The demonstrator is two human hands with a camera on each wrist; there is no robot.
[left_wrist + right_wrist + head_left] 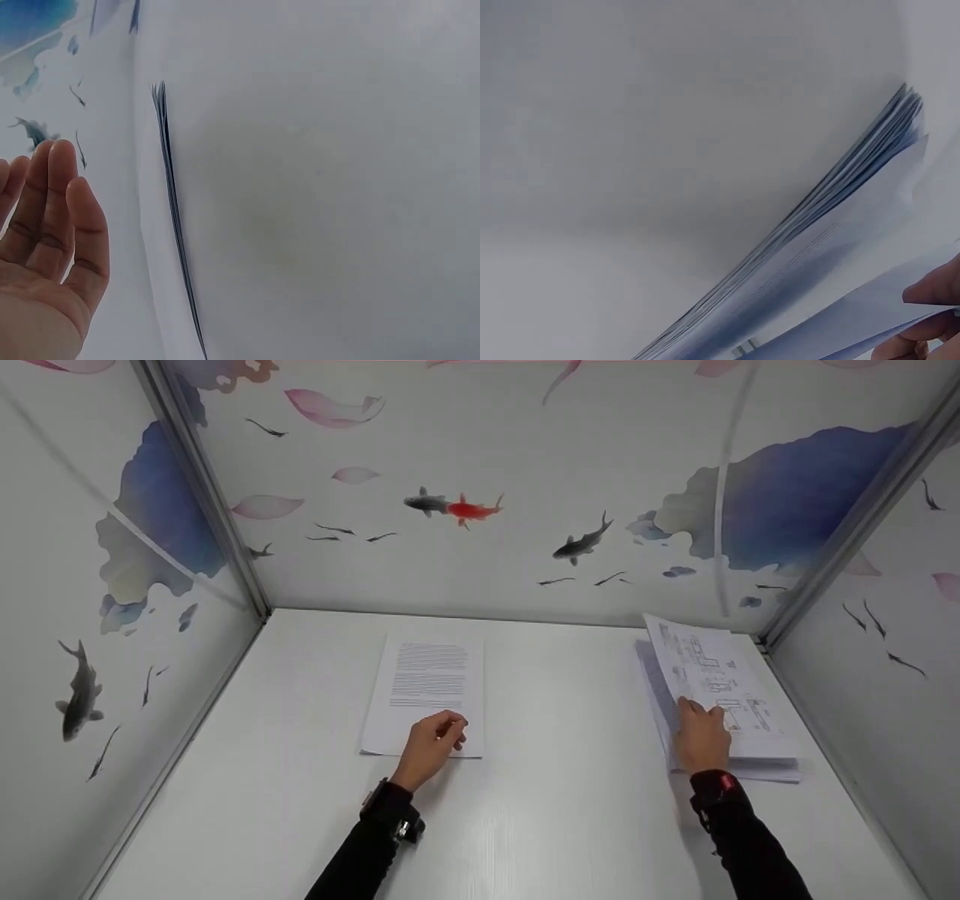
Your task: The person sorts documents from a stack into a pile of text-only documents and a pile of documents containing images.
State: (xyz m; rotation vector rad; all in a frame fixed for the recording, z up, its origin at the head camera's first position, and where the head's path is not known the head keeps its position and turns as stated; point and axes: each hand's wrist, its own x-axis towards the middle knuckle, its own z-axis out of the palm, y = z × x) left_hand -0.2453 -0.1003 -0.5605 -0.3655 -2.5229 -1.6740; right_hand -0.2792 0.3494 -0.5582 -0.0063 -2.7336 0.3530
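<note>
A thin stack of printed paper [429, 671] lies left of the middle of the table, its top page covered in lines of text. Over its lower edge hovers my left hand [430, 744], fingers loosely bent and holding nothing; the left wrist view shows the hand [49, 270] beside the stack's edge [176, 214]. At the right, a thicker paper stack [765, 769] has its top part raised along the left side. My right hand [703, 736] pinches the lifted paper [709, 667], printed with line drawings. The right wrist view shows thumb and fingers [934, 289] gripping it above the remaining sheets [855, 161].
A white table [555, 810] bears both stacks. White panels with painted fish and petals enclose it at the back [510, 450], left [45, 585] and right [900, 720]. Metal posts [217, 502] stand at the corners. The right stack lies close to the right panel.
</note>
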